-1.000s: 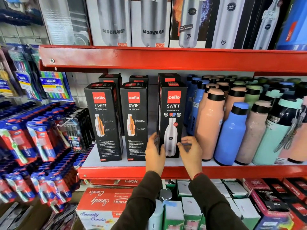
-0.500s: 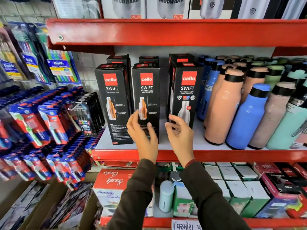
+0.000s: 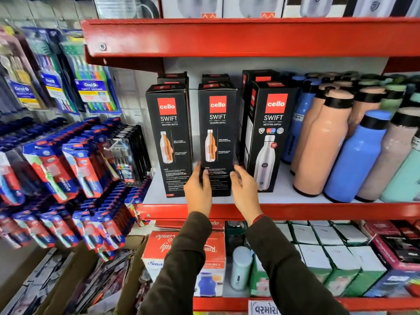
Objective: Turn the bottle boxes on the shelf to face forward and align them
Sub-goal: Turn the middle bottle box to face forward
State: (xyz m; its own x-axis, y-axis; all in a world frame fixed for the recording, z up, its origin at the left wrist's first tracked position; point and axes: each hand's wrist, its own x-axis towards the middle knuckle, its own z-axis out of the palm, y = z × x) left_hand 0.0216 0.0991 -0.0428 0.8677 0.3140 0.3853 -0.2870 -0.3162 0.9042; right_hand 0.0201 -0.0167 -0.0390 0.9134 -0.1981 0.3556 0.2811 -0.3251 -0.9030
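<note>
Three black Cello Swift bottle boxes stand upright at the front of the red shelf (image 3: 295, 211). The left box (image 3: 170, 137) and the middle box (image 3: 217, 133) show a side panel with a cutaway bottle. The right box (image 3: 269, 135) shows its front with a steel bottle, turned slightly. More black boxes stand behind them. My left hand (image 3: 198, 189) presses the lower left edge of the middle box and my right hand (image 3: 244, 190) its lower right edge, so both hands grip it near its base.
Loose peach, blue, pink and mint bottles (image 3: 354, 153) crowd the shelf to the right. Hanging toothbrush packs (image 3: 75, 169) fill the left. The upper shelf (image 3: 250, 35) overhangs the boxes. Small cartons and a red combo box (image 3: 163, 248) fill the shelf below.
Both hands left the right box and moved left to the middle box, closing on its lower sides. The view also drew closer to the shelf.
</note>
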